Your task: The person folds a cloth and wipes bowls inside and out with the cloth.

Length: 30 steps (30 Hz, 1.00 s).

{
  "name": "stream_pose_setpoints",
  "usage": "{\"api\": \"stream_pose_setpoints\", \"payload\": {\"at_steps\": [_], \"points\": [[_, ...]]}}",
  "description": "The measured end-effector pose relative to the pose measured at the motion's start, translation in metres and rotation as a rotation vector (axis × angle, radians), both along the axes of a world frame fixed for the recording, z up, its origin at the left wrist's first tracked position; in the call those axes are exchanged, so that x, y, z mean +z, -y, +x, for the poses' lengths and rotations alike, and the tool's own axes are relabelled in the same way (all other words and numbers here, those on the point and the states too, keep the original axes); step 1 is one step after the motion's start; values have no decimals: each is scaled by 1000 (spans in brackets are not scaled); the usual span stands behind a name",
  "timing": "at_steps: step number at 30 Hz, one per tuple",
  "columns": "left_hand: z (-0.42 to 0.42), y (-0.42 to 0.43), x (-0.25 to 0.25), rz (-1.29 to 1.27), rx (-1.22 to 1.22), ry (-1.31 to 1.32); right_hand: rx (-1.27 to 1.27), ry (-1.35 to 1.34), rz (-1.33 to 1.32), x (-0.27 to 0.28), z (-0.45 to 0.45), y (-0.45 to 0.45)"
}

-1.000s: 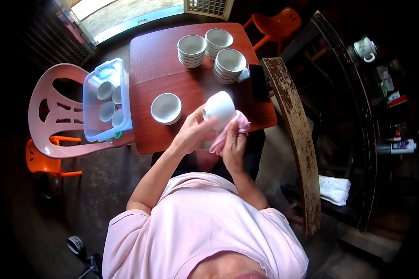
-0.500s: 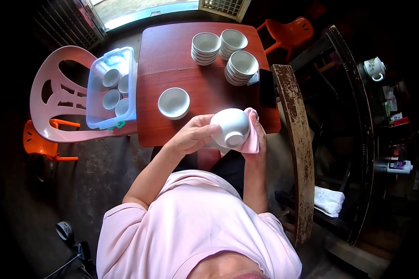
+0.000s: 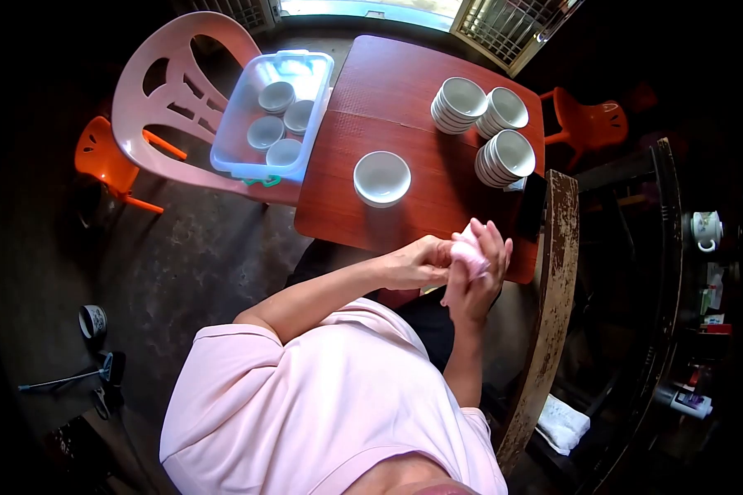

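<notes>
I have the right hand (image 3: 477, 276) curled loosely round the pink cloth (image 3: 470, 254) — left hand (image 3: 413, 264) bent beside it, grip unclear.

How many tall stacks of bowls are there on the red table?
3, grouped on the right side of the table: left stack, back-right stack, and near stack beside the black flat object.

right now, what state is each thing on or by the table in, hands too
left hand: fingers curled by the cloth, grip unclear
right hand: open, fingers extended around the cloth
cloth: bunched up
three stacks: standing, mouths up
near bowl: mouth up, apart from the stacks
tub: open, holding bowls
tub bowls: mouths up
pink chair: upright
</notes>
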<state>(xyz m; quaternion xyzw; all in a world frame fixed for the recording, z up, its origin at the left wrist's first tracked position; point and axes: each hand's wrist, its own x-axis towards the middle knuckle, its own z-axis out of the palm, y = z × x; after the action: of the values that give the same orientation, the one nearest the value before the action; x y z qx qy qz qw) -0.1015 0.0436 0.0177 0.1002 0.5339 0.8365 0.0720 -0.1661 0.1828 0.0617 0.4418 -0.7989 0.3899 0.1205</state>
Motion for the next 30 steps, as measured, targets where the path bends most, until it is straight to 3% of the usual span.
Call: {"api": "stream_pose_setpoints", "payload": {"at_steps": [1, 6, 7, 9, 10, 12, 13, 15, 17, 21, 22, 23, 25, 26, 29, 30], "points": [[2, 2, 6, -81, -69, 56, 22, 99, -41, -4, -10, 0], [16, -1, 26, -95, -9, 40, 267, 1561, -825, -19, -28, 5], [18, -2, 31, -237, 30, -1, 382, 1763, -980, -26, -28, 6], [22, -9, 29, -413, 133, -51, 388, 1799, -1022, -35, -31, 4], [19, -13, 23, -507, 240, -204, 295, 1841, -1021, -36, -34, 1], [19, -11, 26, -441, 177, -126, 303, 1743, -892, -32, -39, -2], [18, -9, 31, -110, 16, 152, 317, 1641, -802, -28, -37, -5], [14, 0, 31, 194, 18, 329, 225, 1365, -497, -11, -25, -4], [11, 1, 36, 345, 59, 284, 232, 1267, -509, 2, -23, -1], [12, -5, 35, 7, 106, 200, 153, 1656, -1066, -37, -24, 5], [13, -12, 19, -97, 119, 123, 319, 1852, -1180, -57, -28, 1], [13, -14, 17, -416, 144, -57, 488, 1958, -1222, -53, -26, 2], [6, -18, 18, -757, 295, -463, 341, 2177, -1283, -28, -16, 4], [3, -19, 23, -910, 351, -613, 449, 2126, -1210, -33, -21, 4], [12, -18, 49, -299, 104, 98, 470, 1928, -923, -31, -36, -3], [8, -9, 47, -27, 71, 151, 366, 1768, -864, -27, -34, -3]]}}
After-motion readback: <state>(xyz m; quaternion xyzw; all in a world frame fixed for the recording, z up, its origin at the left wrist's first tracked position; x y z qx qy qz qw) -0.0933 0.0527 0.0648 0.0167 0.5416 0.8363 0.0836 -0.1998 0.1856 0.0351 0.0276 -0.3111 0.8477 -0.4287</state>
